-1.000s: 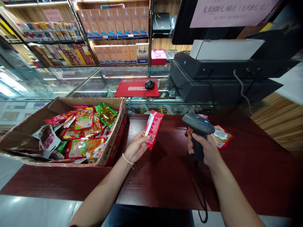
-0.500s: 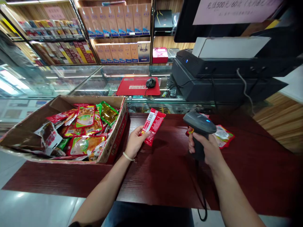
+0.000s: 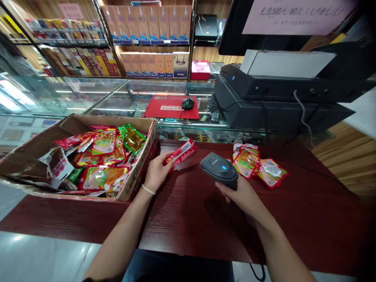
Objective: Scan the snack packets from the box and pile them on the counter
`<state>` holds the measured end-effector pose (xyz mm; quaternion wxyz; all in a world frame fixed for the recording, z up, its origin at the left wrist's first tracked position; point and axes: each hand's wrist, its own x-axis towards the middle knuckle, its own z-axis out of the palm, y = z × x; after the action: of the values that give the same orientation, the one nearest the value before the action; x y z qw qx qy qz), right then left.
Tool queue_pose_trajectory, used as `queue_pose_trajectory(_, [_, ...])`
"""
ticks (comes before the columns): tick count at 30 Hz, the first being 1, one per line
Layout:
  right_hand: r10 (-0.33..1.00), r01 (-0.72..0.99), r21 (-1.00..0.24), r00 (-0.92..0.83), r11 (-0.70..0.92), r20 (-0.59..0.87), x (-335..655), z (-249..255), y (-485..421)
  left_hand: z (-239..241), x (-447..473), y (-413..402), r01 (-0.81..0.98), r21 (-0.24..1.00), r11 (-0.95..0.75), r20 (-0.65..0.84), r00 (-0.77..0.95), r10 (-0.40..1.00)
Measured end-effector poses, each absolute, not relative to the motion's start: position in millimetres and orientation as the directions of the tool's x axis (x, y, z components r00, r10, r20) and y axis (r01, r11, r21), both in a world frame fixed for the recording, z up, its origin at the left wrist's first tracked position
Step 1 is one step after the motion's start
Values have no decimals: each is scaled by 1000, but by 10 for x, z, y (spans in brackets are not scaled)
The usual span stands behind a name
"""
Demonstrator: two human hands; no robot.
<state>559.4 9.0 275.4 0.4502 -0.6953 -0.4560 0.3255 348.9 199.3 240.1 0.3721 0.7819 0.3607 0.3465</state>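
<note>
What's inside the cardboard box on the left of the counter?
Loose snack packets piled together, mostly red and orange, with one green packet near the far right corner. The floor of the cardboard box and any lower packets are covered.

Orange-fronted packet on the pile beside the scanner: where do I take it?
Probably pinch the orange-fronted packet at its near left edge, coming from above on the scanner side: it lies flat atop other packets, that edge free over the table.

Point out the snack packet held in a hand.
The slim red packet in the left hand; the others lie in the cardboard box or on the table.
</note>
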Motion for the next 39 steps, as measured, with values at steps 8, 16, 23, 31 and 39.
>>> queue_pose_trajectory(8, [932,319,-926,352,-202,-82,5616,2791,51,2410,3499,1989,310,822,-478,280,510,813])
queue_pose_trajectory(16, [886,28,-996,459,-90,-67,5821,2875,15,2324,3570,1955,300,858,-418,242,481,842])
queue_pose_trajectory(23, [694,-151,-965,719,213,40,6394,3160,-374,2448,4307,1622,285,822,-494,161,714,681])
queue_pose_trajectory(31, [567,-162,-914,819,371,85,6888,3065,-761,2542,5716,1189,240,714,-658,282,762,584])
queue_pose_trajectory(39, [551,-135,-939,832,315,65,6975,3048,-867,2262,6273,891,7,527,-850,349,910,224])
